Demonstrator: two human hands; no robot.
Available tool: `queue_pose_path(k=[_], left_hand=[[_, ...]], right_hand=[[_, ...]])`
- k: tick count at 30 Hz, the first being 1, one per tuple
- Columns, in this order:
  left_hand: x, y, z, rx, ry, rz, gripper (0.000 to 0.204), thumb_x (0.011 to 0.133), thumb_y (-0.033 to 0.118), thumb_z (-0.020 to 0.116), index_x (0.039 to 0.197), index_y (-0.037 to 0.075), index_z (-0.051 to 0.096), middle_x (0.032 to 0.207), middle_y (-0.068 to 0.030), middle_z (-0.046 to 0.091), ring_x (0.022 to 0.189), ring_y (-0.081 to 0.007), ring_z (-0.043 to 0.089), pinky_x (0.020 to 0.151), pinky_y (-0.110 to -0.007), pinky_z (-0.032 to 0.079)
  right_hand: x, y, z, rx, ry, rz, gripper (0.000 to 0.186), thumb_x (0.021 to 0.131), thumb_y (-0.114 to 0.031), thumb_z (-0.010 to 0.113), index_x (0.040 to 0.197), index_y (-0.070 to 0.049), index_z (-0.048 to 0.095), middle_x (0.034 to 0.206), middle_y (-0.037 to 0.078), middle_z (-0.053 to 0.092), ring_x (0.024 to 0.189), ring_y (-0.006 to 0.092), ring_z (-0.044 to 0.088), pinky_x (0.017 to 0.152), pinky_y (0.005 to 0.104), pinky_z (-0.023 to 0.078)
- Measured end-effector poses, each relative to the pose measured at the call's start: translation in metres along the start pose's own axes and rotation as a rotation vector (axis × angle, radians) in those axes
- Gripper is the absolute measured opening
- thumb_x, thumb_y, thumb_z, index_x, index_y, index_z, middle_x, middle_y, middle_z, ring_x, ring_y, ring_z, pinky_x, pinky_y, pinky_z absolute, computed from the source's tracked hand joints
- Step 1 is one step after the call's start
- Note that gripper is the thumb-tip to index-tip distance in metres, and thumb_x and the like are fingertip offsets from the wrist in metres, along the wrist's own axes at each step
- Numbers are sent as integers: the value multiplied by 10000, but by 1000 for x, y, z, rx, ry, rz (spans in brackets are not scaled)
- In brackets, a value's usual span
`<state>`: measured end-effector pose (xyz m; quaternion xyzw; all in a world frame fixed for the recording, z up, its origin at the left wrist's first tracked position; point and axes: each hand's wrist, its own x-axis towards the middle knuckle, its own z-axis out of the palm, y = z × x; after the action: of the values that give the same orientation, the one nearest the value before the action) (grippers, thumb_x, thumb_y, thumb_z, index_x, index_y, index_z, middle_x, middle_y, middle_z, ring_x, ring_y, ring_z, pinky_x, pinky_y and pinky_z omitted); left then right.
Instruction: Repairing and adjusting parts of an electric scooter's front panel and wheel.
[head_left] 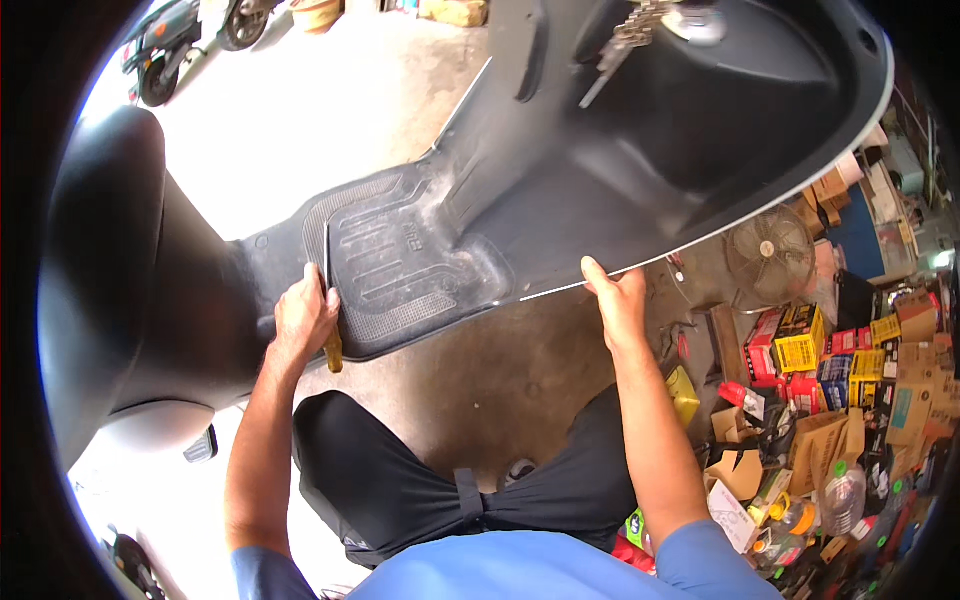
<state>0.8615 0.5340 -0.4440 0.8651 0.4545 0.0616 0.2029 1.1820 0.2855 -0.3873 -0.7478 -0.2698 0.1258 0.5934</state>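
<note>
A dark scooter lies across my view, with its footboard (385, 245) in the middle and its black seat (100, 250) at the left. My left hand (305, 315) is closed around a screwdriver (333, 352) at the footboard's near left corner. Its amber handle sticks out below the hand, and the thin shaft points away over the ribbed mat. My right hand (617, 300) grips the near edge of the leg shield (640, 215), thumb on top; the fingers underneath are hidden. A bunch of keys (632, 35) hangs at the ignition on the leg shield.
At the right stand a floor fan (770, 250), stacked battery-sized boxes (800, 340), open cartons (735, 470) and plastic bottles (843, 495). Other scooters (160, 50) are parked at the far left. My knees (340, 440) are bent close to the footboard's near side.
</note>
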Motion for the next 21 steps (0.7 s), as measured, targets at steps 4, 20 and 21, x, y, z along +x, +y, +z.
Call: queue_pose_path(k=[4, 20, 21], left_hand=[[-2, -1, 9, -16, 48, 14, 243, 870, 194, 567, 962, 17, 429, 815, -223, 628, 817, -434, 618, 727, -502, 488], [-3, 1, 15, -19, 111, 27, 230, 867, 196, 569, 963, 21, 455, 807, -229, 624, 807, -423, 614, 716, -501, 474], [-3, 2, 15, -17, 116, 40, 230, 867, 196, 569, 963, 21, 455, 807, -229, 624, 807, -423, 614, 716, -501, 474]], right_hand=[[0, -19, 11, 170, 20, 249, 499, 804, -125, 717, 1248, -66, 495, 1129, 61, 589, 975, 173, 608, 768, 320, 515], [3, 5, 18, -28, 136, -120, 463, 814, -15, 655, 1240, 22, 480, 1169, 99, 568, 1078, 191, 543, 957, 331, 416], [4, 3, 15, -87, 115, -123, 478, 810, -16, 660, 1250, 22, 477, 1185, 102, 563, 1088, 189, 539, 956, 331, 420]])
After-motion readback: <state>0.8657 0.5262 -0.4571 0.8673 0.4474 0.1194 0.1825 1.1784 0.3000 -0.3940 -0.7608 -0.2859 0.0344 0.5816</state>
